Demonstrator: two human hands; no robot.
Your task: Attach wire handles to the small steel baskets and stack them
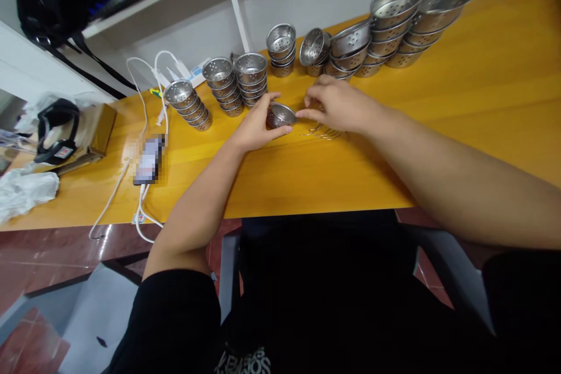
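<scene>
My left hand (258, 125) is closed round the side of a small perforated metal cup (281, 116), which stands on the yellow table (280, 187). Just to the right is my right hand (331, 102), its fingers bent and the index fingertip near the cup's rim. Whether anything is between those fingers is too small to make out. Several thin wire pieces (326, 132) lie on the table under my right hand. Behind the hands stand stacks of similar cups, among them one stack (251, 70) behind my left hand and a leaning stack (350, 41) behind my right.
Tall stacks of larger cups (398, 6) stand at the back right. To the left are a cup stack (182, 95), a phone (149, 159) with white cables, and a cardboard box (99, 131) with headphones (56, 128). White shelving (236, 3) borders the table's back.
</scene>
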